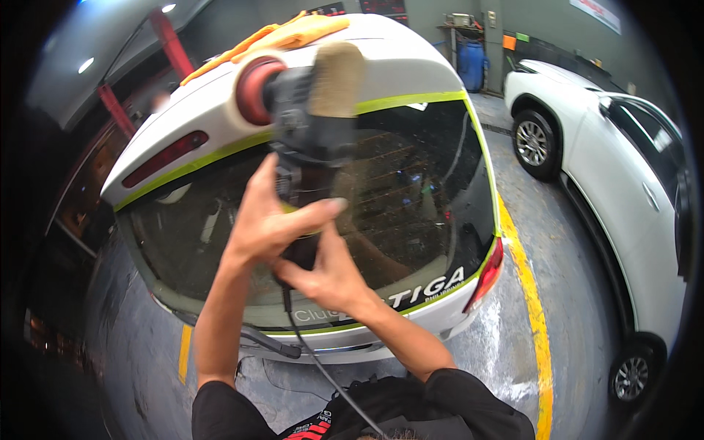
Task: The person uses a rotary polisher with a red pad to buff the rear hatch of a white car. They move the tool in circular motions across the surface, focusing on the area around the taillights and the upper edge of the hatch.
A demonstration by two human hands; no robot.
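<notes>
Both my hands are on a black polisher (312, 132), raised over the rear window of a white car (411, 59). My left hand (264, 220) is closed round its body, with the thumb lying across it. Lower down, my right hand (330, 275) wraps the handle end, where a grey cord (312, 356) runs down toward me. The polisher's round pad (255, 92), red with a pale rim, sits close to the white panel above the glass; I cannot tell whether it touches. A tan, fuzzy-looking piece (339, 81) covers part of the tool's head.
Yellow-green masking tape (411, 100) borders the rear window (411, 198). An orange cloth (293, 35) lies on the roof. A wiper (271, 343) juts out below the glass. Another white car (601, 139) stands at right, beyond a yellow floor line (532, 308). A blue drum (471, 64) is behind.
</notes>
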